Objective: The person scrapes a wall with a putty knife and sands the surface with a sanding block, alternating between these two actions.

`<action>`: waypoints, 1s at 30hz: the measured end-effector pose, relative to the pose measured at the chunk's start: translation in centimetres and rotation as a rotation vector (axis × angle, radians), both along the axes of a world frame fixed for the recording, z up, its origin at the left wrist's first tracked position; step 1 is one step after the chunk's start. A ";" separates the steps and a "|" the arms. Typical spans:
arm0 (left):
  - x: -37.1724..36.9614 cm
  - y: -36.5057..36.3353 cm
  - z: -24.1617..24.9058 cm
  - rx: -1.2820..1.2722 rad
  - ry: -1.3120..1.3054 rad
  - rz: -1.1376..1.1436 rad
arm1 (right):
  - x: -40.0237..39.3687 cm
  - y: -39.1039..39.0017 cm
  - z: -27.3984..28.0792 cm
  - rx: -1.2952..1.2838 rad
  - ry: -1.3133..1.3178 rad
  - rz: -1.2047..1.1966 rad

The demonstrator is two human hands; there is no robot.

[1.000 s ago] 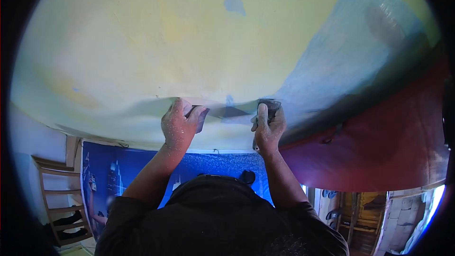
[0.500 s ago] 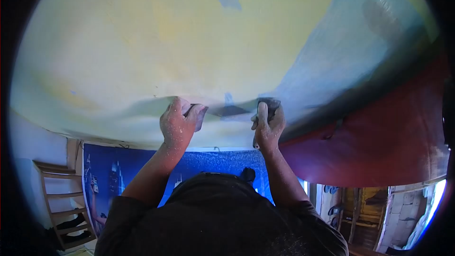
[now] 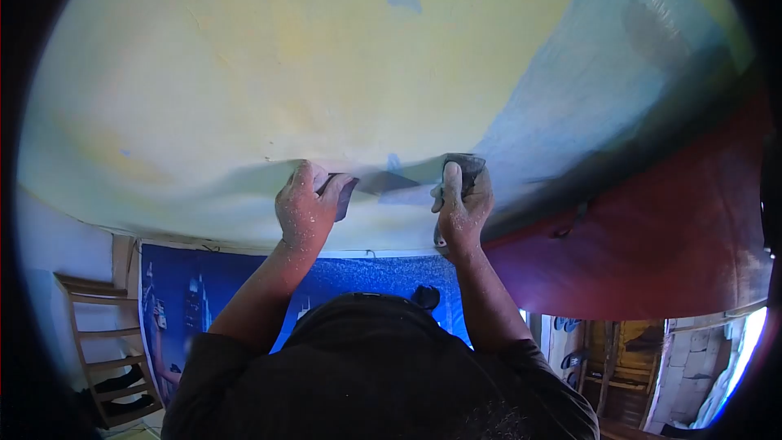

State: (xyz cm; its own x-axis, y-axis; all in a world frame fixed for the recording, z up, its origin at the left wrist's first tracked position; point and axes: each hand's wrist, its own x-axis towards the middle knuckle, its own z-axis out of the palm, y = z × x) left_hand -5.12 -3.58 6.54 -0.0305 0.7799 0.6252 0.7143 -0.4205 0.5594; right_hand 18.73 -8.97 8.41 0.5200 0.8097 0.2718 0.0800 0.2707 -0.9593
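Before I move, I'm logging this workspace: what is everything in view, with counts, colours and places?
Broad surface: one, pale yellow and blue-grey, top
Sheet: one, dark red, right
Printed banner: one, blue, lower left to centre
Slatted rack: one, brown, far left
Footwear: several, dark, lower right
Wooden panelling: count unclear, brown-yellow, lower right
Block wall: one, grey, far lower right
Flat piece: one, dark, left of centre
Dark tool: one, blackish, right of centre
Shirt: one, black, bottom
Left hand: one, white-dusted, grip on flat piece
Right hand: one, white-dusted, grip on dark tool
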 end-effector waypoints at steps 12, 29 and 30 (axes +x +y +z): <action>-0.1 0.3 0.3 0.001 0.004 0.004 | 0.5 -0.1 -1.2 -0.072 -0.034 0.030; 0.0 0.2 0.2 0.032 -0.004 -0.012 | 0.3 0.2 -1.4 -0.021 0.010 0.024; 0.0 0.3 0.3 0.032 -0.003 -0.010 | 0.2 0.2 -1.4 -0.019 0.016 0.026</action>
